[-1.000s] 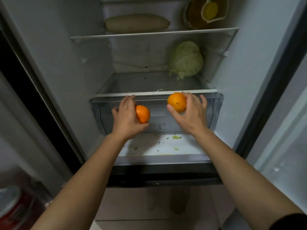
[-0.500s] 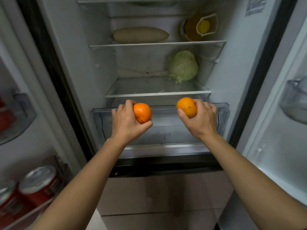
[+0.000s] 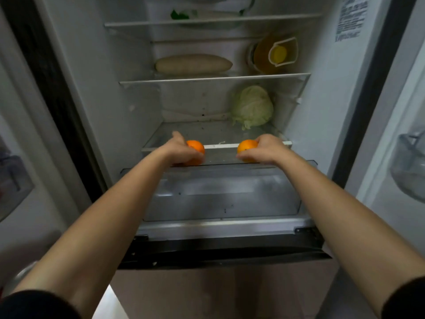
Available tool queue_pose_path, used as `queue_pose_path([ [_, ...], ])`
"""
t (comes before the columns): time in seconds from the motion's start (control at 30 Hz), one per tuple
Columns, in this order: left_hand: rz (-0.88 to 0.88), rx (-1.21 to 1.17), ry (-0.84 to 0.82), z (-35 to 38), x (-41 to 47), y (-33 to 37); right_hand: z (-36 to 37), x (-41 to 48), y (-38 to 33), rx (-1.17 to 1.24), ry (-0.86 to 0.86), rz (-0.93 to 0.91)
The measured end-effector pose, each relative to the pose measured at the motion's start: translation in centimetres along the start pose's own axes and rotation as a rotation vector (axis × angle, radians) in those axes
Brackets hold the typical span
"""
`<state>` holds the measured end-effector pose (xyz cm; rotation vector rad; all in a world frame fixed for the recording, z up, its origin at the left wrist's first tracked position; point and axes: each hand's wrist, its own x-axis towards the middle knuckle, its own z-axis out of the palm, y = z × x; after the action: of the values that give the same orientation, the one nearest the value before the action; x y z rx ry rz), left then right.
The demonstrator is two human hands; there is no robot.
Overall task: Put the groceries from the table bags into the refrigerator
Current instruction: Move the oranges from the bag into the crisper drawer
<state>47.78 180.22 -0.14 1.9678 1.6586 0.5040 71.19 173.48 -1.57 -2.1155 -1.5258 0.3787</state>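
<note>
Head view — open refrigerator (image 3: 96,88), cabbage (image 3: 253,107) on glass shelf (image 3: 202,132), drawer (image 3: 220,194) below.

Your left hand (image 3: 181,149) and right hand (image 3: 264,149) each hold an orange above the drawer (image 3: 220,192); the cabbage (image 3: 253,107) sits behind, on the shelf (image 3: 207,132).

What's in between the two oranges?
Nothing is in the way. Between the left orange and the right orange, the head view shows only the bare white front edge of the glass shelf.
</note>
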Motion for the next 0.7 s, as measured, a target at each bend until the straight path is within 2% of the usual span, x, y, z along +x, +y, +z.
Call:
queue_pose_path([
  [0.17,-0.007,0.328,-0.209,1.2,2.9,1.3,0.8,2.3,-1.1,-0.072,-0.303,0.045],
  [0.27,-0.087,0.405,-0.531,2.9,4.4,1.7,1.6,4.0,-1.6,-0.167,-0.589,0.107],
  [0.33,-0.138,0.440,-0.712,3.7,5.5,1.6,2.3,5.4,-1.5,-0.242,-0.714,0.147],
  [0.5,-0.154,0.436,-0.736,4.7,7.2,1.0,4.2,8.1,-0.6,-0.222,-0.751,0.147],
  [0.57,-0.157,0.412,-0.694,4.9,7.3,1.0,4.8,8.3,-0.4,-0.183,-0.792,0.178],
  [0.7,-0.187,0.268,-0.630,5.2,6.9,0.4,4.8,7.3,-0.3,-0.152,-0.771,0.168],
])
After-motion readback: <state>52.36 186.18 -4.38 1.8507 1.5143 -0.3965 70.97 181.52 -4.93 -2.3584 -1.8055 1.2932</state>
